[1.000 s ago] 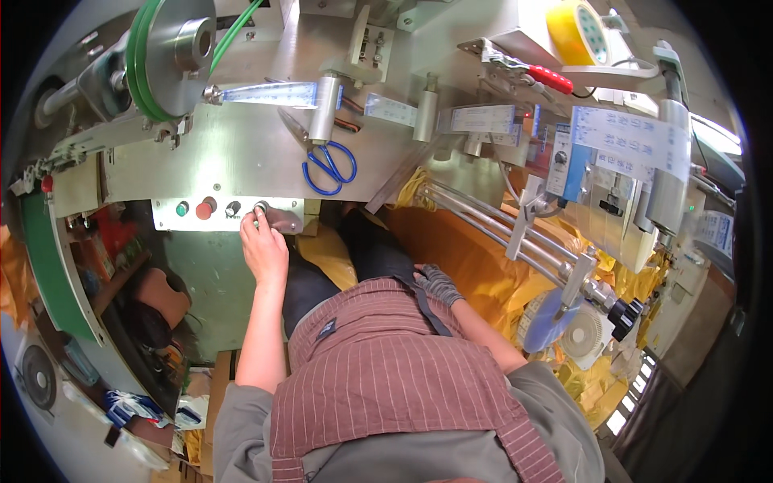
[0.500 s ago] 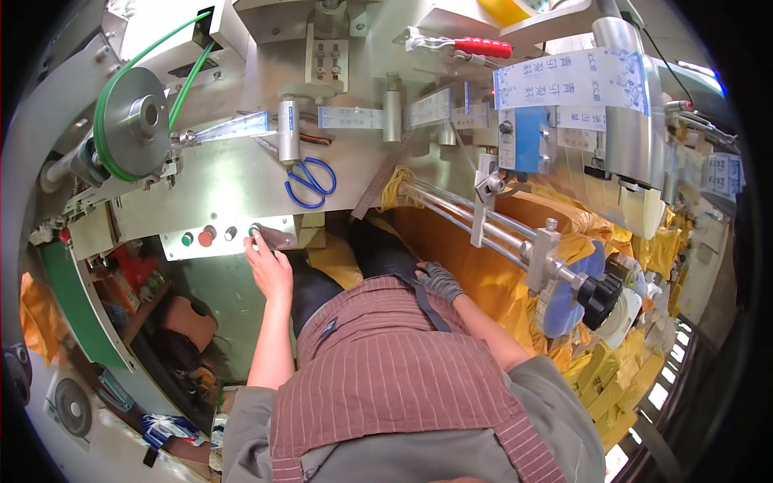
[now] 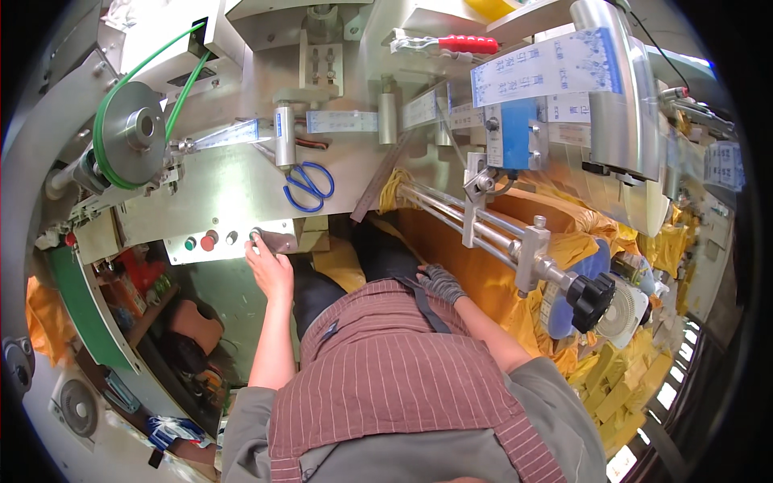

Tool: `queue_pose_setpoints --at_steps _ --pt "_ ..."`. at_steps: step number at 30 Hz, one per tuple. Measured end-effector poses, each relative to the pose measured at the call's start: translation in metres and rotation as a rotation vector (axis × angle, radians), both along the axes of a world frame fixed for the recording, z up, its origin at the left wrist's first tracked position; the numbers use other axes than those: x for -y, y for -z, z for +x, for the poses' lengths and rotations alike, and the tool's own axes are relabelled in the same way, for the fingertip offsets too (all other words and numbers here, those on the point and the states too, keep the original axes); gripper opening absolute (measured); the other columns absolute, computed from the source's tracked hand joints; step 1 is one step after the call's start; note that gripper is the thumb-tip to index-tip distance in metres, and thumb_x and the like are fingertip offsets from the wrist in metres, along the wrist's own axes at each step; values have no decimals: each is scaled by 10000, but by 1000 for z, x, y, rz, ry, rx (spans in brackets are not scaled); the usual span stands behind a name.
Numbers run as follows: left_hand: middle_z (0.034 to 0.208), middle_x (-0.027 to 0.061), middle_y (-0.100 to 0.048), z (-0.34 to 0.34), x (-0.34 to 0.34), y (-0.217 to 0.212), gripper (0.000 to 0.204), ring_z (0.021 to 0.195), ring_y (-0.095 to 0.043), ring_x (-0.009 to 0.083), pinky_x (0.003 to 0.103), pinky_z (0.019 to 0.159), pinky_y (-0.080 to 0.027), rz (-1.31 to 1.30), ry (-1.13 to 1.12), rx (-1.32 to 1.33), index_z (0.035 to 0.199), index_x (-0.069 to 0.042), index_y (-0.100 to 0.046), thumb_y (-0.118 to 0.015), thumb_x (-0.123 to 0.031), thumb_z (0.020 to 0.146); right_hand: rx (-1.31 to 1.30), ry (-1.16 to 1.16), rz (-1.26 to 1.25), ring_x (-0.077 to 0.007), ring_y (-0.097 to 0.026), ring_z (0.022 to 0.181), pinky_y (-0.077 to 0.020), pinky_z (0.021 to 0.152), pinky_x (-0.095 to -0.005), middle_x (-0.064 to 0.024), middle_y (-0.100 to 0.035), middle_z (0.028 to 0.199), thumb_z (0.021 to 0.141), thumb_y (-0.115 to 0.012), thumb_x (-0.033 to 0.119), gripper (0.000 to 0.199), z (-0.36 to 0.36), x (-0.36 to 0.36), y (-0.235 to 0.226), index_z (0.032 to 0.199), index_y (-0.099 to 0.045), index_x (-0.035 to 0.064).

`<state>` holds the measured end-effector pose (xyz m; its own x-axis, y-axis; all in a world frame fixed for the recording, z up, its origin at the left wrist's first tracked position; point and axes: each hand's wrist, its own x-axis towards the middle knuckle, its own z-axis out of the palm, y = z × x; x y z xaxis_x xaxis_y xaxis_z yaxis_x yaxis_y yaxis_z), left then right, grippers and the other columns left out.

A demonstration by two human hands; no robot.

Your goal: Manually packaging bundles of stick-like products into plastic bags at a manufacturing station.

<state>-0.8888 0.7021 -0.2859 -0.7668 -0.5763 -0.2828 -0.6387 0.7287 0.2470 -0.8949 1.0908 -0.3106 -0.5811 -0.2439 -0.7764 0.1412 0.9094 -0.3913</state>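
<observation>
My left hand (image 3: pixel 270 270) reaches to the right part of a white control panel (image 3: pixel 181 252). Its fingertips are closed around a control knob (image 3: pixel 256 234), which they mostly cover. Left of those fingers sit a dark knob, a red button (image 3: pixel 209 240) and a green button (image 3: pixel 190 243). In a grey fingerless glove, my right hand (image 3: pixel 442 284) rests on my right thigh beside the striped apron, its fingers loosely laid down and nothing visible in them. Blue-handled scissors (image 3: pixel 310 187) lie on the metal machine plate (image 3: pixel 233 181) above the panel.
A printed strip (image 3: pixel 342 121) runs past metal posts to a large roller (image 3: pixel 624 105) at right. A green-belted pulley (image 3: pixel 133 129) stands at left. The adjusting rods with a black hand knob (image 3: pixel 592 302) jut out near my right arm. A red-handled tool (image 3: pixel 467 44) lies behind.
The view has shifted slightly, so the machine sits a little further left. My left fingers stay at the knob, whose green part shows less now. The right hand has not visibly moved.
</observation>
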Motion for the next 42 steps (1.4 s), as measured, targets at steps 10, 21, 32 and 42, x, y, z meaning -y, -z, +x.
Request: queue_pose_setpoints --at_steps 10,21,32,42 --pt "1231 268 -367 5 0 6 711 1129 -389 410 430 933 -380 -43 18 -52 1369 11 -271 -588 -71 738 23 11 22 -348 -534 1056 -409 925 -402 -183 -558 1136 839 -519 434 452 -3 5 -2 1130 -579 94" --pt "1303 238 -330 7 -1 4 691 1199 -357 390 418 955 -379 26 -21 -56 1363 2 -289 -576 -39 736 62 2 8 -337 -516 1079 -394 945 -359 -188 -563 1123 866 -522 405 441 -11 10 -12 1150 -569 70" --pt "1286 225 -347 7 1 5 669 1176 -374 385 425 934 -388 -35 39 -36 1341 10 -326 -548 -6 710 20 105 -80 -334 -492 1106 -370 971 -386 -181 -547 1146 856 -483 474 499 19 -20 35 1179 -548 98" --pt "1278 220 -342 8 0 8 693 1180 -362 376 424 932 -390 -77 55 -33 1356 -2 -302 -530 12 702 7 -63 19 -342 -495 1098 -374 967 -399 -193 -552 1148 852 -489 469 507 11 -7 32 1161 -564 73"
